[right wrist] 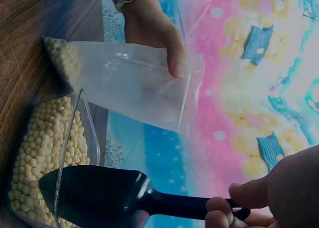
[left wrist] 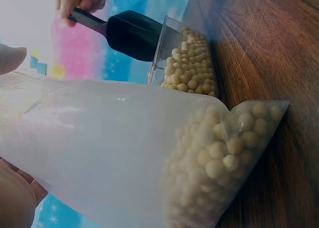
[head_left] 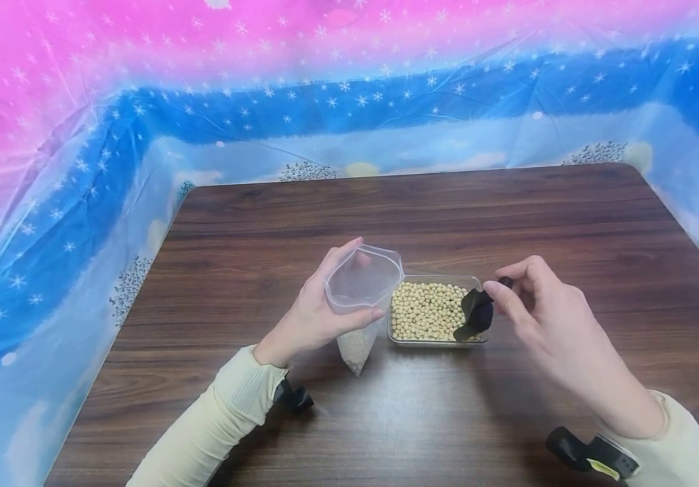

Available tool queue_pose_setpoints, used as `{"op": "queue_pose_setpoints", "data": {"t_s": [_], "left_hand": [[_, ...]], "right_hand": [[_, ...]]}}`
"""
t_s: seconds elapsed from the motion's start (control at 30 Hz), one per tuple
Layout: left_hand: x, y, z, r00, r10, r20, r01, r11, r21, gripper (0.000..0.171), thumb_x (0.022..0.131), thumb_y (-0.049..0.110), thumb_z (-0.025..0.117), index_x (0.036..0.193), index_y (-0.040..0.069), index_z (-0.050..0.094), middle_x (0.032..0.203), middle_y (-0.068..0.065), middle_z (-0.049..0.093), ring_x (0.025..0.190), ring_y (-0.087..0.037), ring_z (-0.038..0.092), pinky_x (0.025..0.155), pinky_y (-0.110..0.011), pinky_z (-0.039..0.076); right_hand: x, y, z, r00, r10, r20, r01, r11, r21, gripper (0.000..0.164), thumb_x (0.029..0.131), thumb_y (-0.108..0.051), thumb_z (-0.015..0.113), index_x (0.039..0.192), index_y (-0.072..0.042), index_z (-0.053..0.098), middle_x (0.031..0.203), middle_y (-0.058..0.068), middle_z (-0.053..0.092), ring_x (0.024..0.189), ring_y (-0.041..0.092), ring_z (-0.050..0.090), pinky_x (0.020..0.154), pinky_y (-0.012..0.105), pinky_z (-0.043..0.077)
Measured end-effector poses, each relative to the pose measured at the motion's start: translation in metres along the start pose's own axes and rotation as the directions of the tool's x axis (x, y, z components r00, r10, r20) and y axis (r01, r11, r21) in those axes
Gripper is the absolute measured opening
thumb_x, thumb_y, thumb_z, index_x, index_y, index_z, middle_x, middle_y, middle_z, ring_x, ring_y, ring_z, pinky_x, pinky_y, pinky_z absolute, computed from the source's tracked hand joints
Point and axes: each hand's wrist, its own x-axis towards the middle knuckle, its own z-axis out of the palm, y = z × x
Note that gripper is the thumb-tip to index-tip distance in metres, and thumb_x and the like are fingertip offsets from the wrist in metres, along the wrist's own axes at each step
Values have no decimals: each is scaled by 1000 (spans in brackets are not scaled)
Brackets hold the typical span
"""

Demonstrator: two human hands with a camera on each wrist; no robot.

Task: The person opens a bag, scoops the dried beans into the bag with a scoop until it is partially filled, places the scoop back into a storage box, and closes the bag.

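My left hand (head_left: 316, 308) grips a clear zip bag (head_left: 364, 281) near its top, thumb in front, and the bag's mouth gapes round. Pale soybeans (left wrist: 214, 158) fill the bag's bottom, which reaches down to the table. To the right, a clear rectangular container (head_left: 437, 343) is filled with soybeans (head_left: 425, 311). My right hand (head_left: 553, 318) pinches the handle of a black scoop (head_left: 477, 314) between thumb and fingers. The scoop tilts downward, its tip among the beans at the container's right end, as the right wrist view (right wrist: 94, 193) also shows.
A dark wood-grain table (head_left: 422, 419) lies under everything. Behind and at the sides hangs a pink and blue snowflake cloth (head_left: 325, 95). Black wrist devices (head_left: 593, 454) are strapped at both light sleeves.
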Motion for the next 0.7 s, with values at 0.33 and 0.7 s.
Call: {"op": "queue_pose_setpoints", "data": {"t_s": [0.33,0.7], "left_hand": [[-2,0,0,1000,-18,-6,18,1000,11,91,77,8,82,149,31,33,129,1,49,112,-21,54,91,-41,52],[-2,-2,-1,1000,3,-12,-3,1000,-4,91,75,4,82,149,26,33,128,-1,50,112,-22,54,91,-40,53]], "right_hand": [[4,-2,5,994,-105,21,106,994,-30,15,97,-16,60,107,-7,54,73,-3,56,61,12,47,51,24,39],[6,16,1,990,81,115,-81,997,-2,26,100,-31,56,113,-9,56,85,0,69,77,16,65,68,34,47]]}}
